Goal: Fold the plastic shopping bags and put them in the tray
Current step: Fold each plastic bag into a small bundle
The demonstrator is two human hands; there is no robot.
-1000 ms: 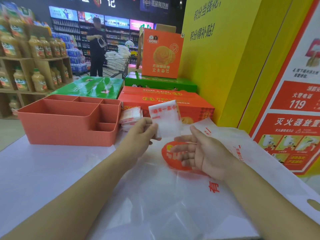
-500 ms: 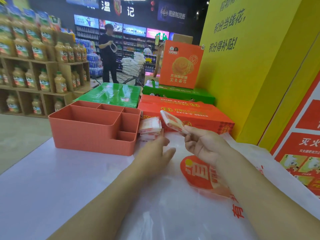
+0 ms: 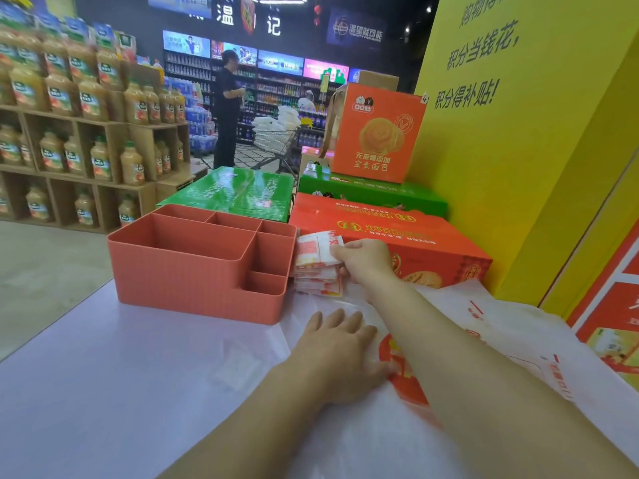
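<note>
Carries the folded bag [image 3: 320, 249] down and to the left with the right hand [image 3: 363, 259], from mid-air before the red box [image 3: 415, 236] half a second ago to the top of the stack of folded bags [image 3: 318, 281]. Pinches the bag's right edge, fingers curled over and clamped on the plastic, thumb hidden underneath. Cannot tell whether the bag rests fully on the stack or only touches it. Lowers the left hand [image 3: 340, 354] as well, now flat, fingers straight and slightly spread, gripping nothing. Presses it on the unfolded bag [image 3: 501, 326], white with red print, spread across the near right part of the white table [image 3: 103, 375] and passing under both forearms. Keeps the stack outside the tray [image 3: 193, 271], just beside its right wall, between that wall and the red box. Faces the salmon tray, ribbed on its sides and split into several compartments, standing on the table left of the stack. Beyond the tray and red box: green boxes [image 3: 238, 191] lying flat and an orange carton [image 3: 377, 133] upright on the right-hand green one, against the yellow wall [image 3: 518, 167]. Far left: wooden shelves [image 3: 86, 178] stocked with juice bottles [image 3: 100, 160]. In the aisle behind: a person [image 3: 226, 108] in dark clothes beside a shopping cart [image 3: 276, 143].
</note>
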